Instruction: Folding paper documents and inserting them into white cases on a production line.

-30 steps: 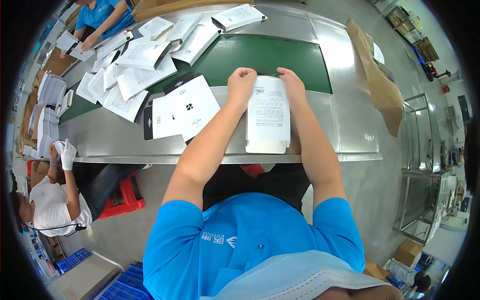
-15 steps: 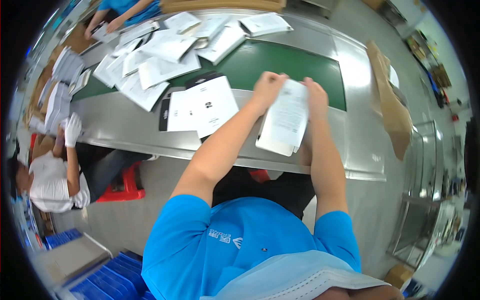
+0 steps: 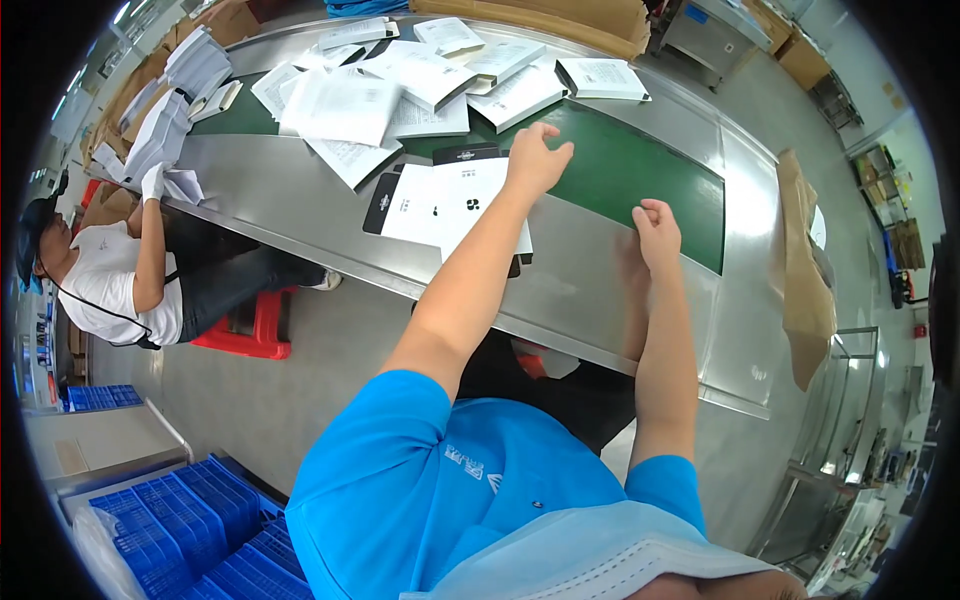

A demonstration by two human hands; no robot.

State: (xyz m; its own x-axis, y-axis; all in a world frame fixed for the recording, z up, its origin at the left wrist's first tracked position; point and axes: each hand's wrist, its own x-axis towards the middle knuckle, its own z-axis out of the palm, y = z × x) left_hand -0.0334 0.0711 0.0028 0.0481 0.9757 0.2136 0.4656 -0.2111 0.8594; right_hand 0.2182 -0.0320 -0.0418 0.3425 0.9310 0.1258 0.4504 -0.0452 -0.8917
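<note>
My left hand [image 3: 540,160] hovers over the green strip [image 3: 640,150] of the table, its fingers bent and apart, with nothing in them. Lower and to the right, my right hand [image 3: 657,236] is above the metal surface, fingers loosely curled and empty. Just left of my left wrist, flat white cartons with black flaps [image 3: 430,205] overlap on the metal; my left forearm covers part of them. Beyond them spreads a loose pile of white printed boxes [image 3: 418,72]. A white printed piece [image 3: 340,105] lies on top of its left side.
A person in a white shirt [image 3: 110,265] sits at the left, a white-gloved hand near stacked white sheets [image 3: 165,135]. Brown cardboard [image 3: 805,270] hangs over the table's right end. Blue crates [image 3: 180,520] stand at lower left, beside a red stool [image 3: 255,330].
The white printed box between my hands has left them. My hands have parted, and a white printed piece now tops the pile's left side. The view has shifted.
</note>
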